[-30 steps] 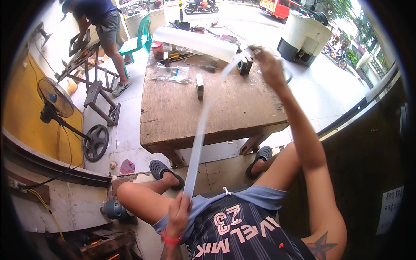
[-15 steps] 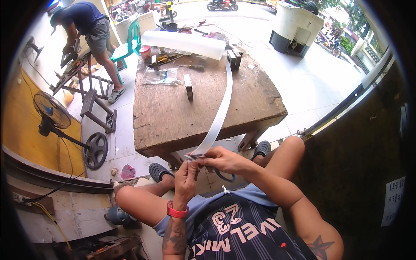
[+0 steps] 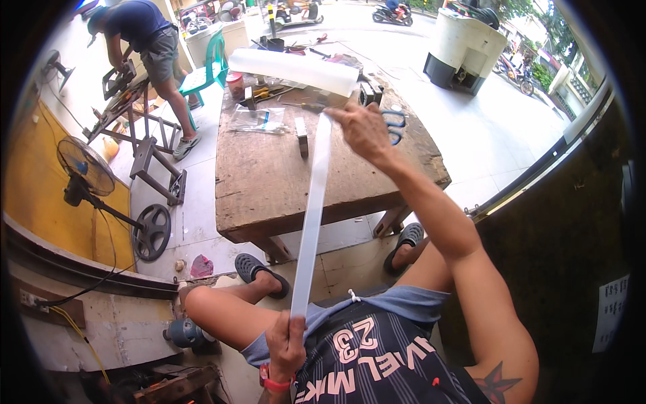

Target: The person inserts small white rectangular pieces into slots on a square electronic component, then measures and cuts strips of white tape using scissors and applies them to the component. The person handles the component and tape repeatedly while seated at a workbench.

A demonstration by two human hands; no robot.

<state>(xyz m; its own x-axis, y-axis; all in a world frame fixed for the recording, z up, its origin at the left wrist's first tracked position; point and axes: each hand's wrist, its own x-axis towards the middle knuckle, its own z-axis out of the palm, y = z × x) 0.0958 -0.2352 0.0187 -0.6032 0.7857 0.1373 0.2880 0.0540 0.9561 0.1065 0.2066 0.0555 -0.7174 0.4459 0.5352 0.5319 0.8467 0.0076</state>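
Observation:
A long translucent white plastic strip stretches between my hands, running from my lap up over the wooden table. My left hand, low beside my shirt, is closed around its near end. Out over the table, my right hand pinches the far end between its fingers. Blue-handled scissors stick out to the right of that hand; the blades are hidden behind it, and how it holds them is not plain. Beyond lies a roll of translucent white plastic sheet at the table's far side.
On the wooden table lie a small metal block, a clear plastic bag and a dark metal piece. A standing fan is at left. Behind it a person bends over a metal frame.
My hands were together near the table's front edge. My right hand has gone far forward with the strip's end and the scissors; my left hand has drawn back toward my lap.

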